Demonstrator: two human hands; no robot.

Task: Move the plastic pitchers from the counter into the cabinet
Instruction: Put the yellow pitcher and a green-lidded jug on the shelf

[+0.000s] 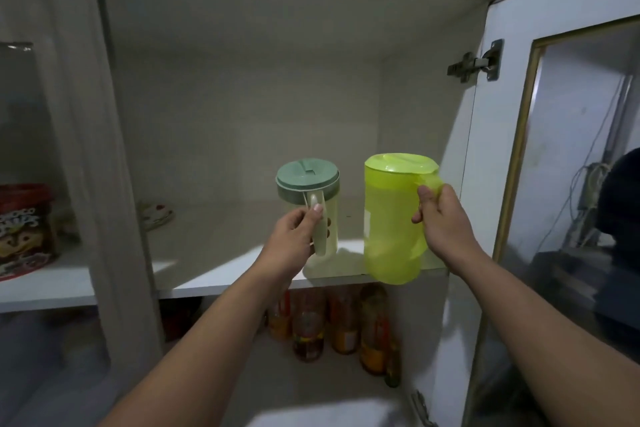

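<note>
Two pitchers are held up at the open cabinet (242,80), one in each hand. The left hand (294,236) is closed around the pale handle of the clear pitcher (308,205), which has a dull green lid; its grip is clamped on that handle, with the thumb laid on top. This pitcher is seen over the front part of the shelf (221,246); whether its base touches the shelf cannot be told. The right hand (443,222) is clamped on the handle of the lime-green pitcher (394,218), whose base hangs over the shelf's front edge. A small plate (156,215) lies at the back left of the shelf. Bottles (346,322) stand on the level below. The glass door (554,184) stands open at the right.
</note>
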